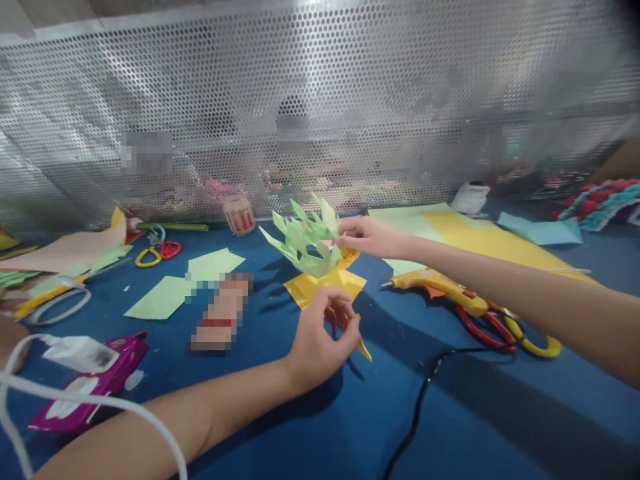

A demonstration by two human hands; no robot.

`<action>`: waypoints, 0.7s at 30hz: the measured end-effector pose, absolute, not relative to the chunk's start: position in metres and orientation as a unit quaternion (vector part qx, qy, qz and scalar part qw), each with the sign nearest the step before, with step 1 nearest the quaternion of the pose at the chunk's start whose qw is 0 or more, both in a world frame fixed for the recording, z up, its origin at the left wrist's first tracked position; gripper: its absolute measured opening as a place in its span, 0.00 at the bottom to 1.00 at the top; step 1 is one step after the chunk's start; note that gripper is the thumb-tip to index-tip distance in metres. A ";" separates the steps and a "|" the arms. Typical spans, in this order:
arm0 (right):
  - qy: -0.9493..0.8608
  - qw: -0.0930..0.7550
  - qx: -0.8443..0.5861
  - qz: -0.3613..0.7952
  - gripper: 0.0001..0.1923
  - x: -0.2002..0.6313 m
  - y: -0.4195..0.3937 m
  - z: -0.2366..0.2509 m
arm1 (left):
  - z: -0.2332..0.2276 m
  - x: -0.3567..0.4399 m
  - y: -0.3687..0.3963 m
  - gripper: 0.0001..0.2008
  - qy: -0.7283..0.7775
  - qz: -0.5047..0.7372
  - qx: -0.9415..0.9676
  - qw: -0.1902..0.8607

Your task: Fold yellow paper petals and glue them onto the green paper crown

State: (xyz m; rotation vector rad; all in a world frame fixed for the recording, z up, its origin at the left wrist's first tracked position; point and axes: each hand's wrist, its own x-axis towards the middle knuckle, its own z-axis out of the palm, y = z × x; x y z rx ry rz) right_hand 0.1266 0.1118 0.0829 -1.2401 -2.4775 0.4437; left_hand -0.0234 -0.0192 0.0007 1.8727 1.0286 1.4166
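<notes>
A paper plant with upright light-green pointed leaves [307,243] stands on a folded yellow paper base [350,283] in the middle of the blue table. Reaching in from the right, my right hand [370,237] has its fingers pinched at the leaves' right edge. An orange-yellow paper part [350,255] shows just below those fingertips. In front of the base, my left hand [323,340] is closed in a pinch on a pointed yellow paper piece [366,349], which sticks out past the thumb. My fingers hide part of that piece.
Right of the plant lie a yellow glue gun [440,288] with a black cord, and red-yellow scissors [535,341]. Green sheets [163,298], a pixelated object [223,313], smaller scissors [163,251] and a purple power strip [107,380] lie left. A perforated metal screen [350,87] stands behind.
</notes>
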 end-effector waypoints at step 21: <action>-0.826 0.303 -0.379 -0.287 0.12 0.140 -0.047 0.049 | 0.025 0.001 -0.037 0.13 0.460 0.598 0.529 0.388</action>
